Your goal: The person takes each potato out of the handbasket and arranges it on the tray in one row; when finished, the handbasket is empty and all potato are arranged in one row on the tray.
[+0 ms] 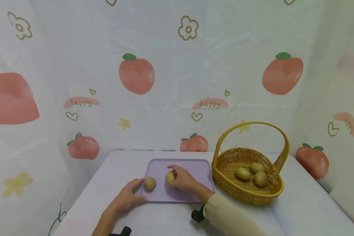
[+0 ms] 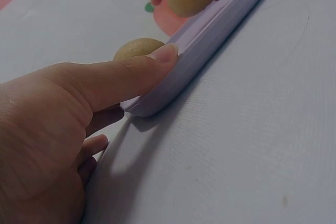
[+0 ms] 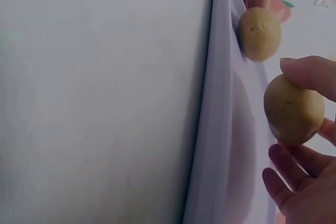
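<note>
My right hand (image 1: 183, 178) pinches a small brown potato (image 3: 293, 109) between thumb and fingers. It holds this potato over the middle of a lilac rectangular tray (image 1: 191, 166). A second potato (image 1: 149, 184) rests on the tray at its left end, near my left hand (image 1: 129, 196). In the left wrist view, the left thumb (image 2: 131, 74) lies along the tray's near rim at the corner, while the other fingers are partly hidden at its left side. The left hand grips that corner of the tray.
Right of the tray stands a woven yellow wicker basket (image 1: 239, 193) with a tall arched handle; three potatoes (image 1: 260, 179) lie inside. Tray and basket stand on a white-covered table (image 1: 162, 219). Behind the table hangs a white curtain (image 1: 171, 131) printed with fruit.
</note>
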### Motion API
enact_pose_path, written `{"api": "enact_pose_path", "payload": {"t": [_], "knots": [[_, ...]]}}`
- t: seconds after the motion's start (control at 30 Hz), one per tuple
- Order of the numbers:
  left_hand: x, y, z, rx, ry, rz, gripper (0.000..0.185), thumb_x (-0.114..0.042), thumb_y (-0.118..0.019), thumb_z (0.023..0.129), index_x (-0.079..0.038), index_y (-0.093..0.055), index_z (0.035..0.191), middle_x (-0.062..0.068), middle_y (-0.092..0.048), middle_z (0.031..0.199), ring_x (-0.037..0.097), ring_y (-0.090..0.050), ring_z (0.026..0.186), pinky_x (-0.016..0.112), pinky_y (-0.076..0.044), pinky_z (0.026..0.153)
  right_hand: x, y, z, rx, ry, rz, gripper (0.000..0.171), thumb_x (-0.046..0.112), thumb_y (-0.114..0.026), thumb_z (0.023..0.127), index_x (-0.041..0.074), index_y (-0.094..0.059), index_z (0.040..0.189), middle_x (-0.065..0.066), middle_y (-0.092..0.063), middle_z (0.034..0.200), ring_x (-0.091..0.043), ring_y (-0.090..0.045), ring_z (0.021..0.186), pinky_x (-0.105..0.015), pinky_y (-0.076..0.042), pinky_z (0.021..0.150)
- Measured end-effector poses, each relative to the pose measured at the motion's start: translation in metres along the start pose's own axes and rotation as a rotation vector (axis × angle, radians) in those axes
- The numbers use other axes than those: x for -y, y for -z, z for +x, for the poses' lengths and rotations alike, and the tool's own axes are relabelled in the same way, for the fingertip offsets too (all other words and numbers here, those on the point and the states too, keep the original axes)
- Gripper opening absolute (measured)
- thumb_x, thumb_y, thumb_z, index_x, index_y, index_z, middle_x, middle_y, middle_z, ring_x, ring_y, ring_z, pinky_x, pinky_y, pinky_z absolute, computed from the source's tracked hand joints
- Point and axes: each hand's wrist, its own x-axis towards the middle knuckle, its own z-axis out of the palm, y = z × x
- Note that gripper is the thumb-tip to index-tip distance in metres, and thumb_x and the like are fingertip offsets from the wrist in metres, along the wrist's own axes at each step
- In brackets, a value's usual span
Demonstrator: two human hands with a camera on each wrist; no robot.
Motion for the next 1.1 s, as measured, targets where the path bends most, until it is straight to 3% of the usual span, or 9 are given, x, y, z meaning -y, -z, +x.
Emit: {"api": "enact_pose_path", "payload": {"t": [0.53, 0.7, 0.9, 1.1], "knots": [[-0.001, 0.001, 0.001, 0.015, 0.009, 0.003, 0.083, -0.035, -0.085, 0.071, -0.005, -0.051, 0.140, 0.025, -0.044, 0.144, 0.047, -0.031, 0.136, 0.062, -0.021, 0.111, 0.017, -0.032, 0.012, 0.027, -0.050, -0.039, 0.070, 0.024, -0.086, 0.070, 0.008, -0.057, 0.132, -0.001, -0.064, 0.105, -0.012, -0.056, 0.093, -0.029, -0.049, 0.082], [-0.002, 0.000, 0.001, 0.010, -0.001, 0.002, 0.083, -0.035, -0.085, 0.071, -0.005, -0.051, 0.140, 0.025, -0.044, 0.143, 0.047, -0.032, 0.136, 0.062, -0.021, 0.111, 0.015, -0.032, 0.010, 0.047, -0.064, -0.063, 0.071, 0.028, -0.086, 0.073, 0.009, -0.055, 0.134, 0.000, -0.063, 0.108, -0.013, -0.056, 0.096, -0.030, -0.048, 0.085], [-0.004, 0.002, 0.001, 0.015, 0.012, 0.006, 0.083, -0.035, -0.085, 0.071, -0.005, -0.051, 0.140, 0.026, -0.043, 0.144, 0.047, -0.031, 0.136, 0.062, -0.021, 0.111, 0.013, -0.027, 0.005, 0.063, -0.071, -0.067, 0.075, 0.030, -0.086, 0.073, 0.010, -0.053, 0.137, -0.006, -0.059, 0.127, -0.019, -0.053, 0.114, -0.037, -0.044, 0.098], [-0.003, 0.002, 0.000, 0.016, 0.015, -0.004, 0.084, -0.034, -0.086, 0.070, -0.004, -0.051, 0.140, 0.027, -0.042, 0.144, 0.048, -0.031, 0.136, 0.062, -0.020, 0.111, 0.010, -0.026, 0.002, 0.050, -0.054, -0.072, 0.067, 0.022, -0.088, 0.070, 0.007, -0.060, 0.129, -0.003, -0.063, 0.116, -0.016, -0.055, 0.103, -0.031, -0.047, 0.089]]}}
